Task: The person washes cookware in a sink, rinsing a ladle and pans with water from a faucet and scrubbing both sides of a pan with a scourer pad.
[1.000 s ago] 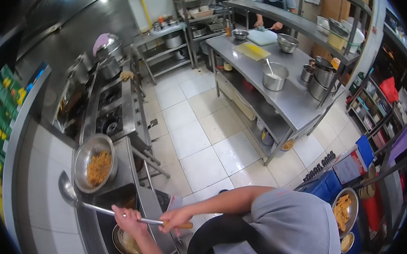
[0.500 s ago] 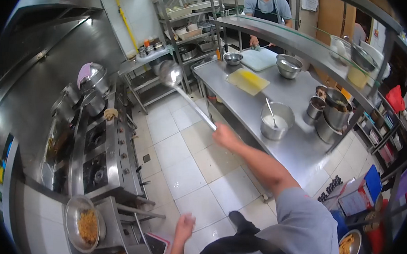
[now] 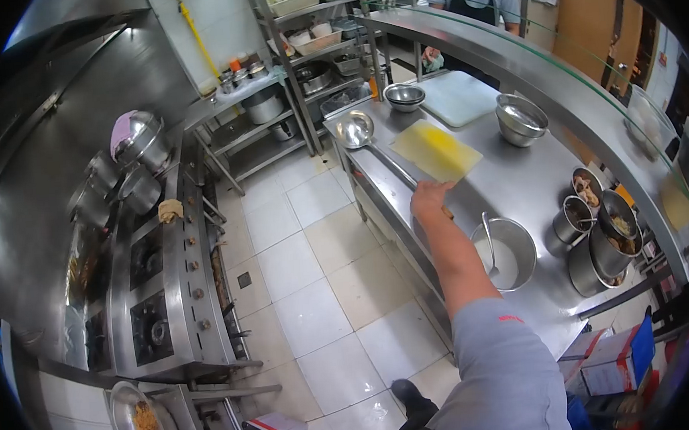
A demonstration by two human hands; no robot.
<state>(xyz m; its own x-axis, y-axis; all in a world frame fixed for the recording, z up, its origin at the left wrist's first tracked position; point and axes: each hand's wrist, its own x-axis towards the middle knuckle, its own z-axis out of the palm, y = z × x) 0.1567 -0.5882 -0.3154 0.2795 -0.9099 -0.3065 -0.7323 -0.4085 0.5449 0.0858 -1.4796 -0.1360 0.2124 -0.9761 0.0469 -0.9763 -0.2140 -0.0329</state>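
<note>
The right hand [image 3: 431, 198] is extending over the table [image 3: 529, 174], its fingers [image 3: 442, 185] contacting the handle of the ladle [image 3: 393, 164]. Whether they are grasping or releasing it cannot be told. The ladle is positioned along the table's aisle-side edge, its bowl pointing away from the person. The yellow board [image 3: 436, 151] is lying beside the handle; the pot [image 3: 507, 255], containing white material and a spoon [image 3: 488, 241], is standing near the hand.
</note>
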